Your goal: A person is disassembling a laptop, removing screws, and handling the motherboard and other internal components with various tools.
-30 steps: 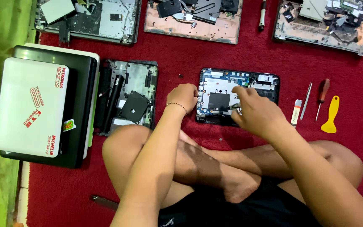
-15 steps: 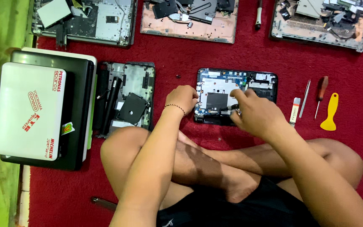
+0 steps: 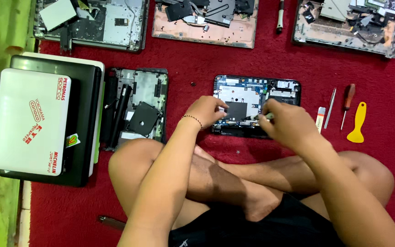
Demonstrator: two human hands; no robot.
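— Far left: stacked laptops (image 3: 46,123), then a stripped case (image 3: 136,107) on red carpet (image 3: 197,55).
— Centre: left hand (image 3: 205,111) pressing the open laptop (image 3: 256,105), fingers curled. Right hand (image 3: 285,123) pinching a small tool there. Further right: screwdriver (image 3: 346,104), yellow pry tool (image 3: 357,122).

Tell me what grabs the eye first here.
Both hands, left hand and right hand, meet over the small opened laptop base at the centre of the red carpet. A yellow pry tool and a red-handled screwdriver lie to its right; a stack of closed laptops sits far left.
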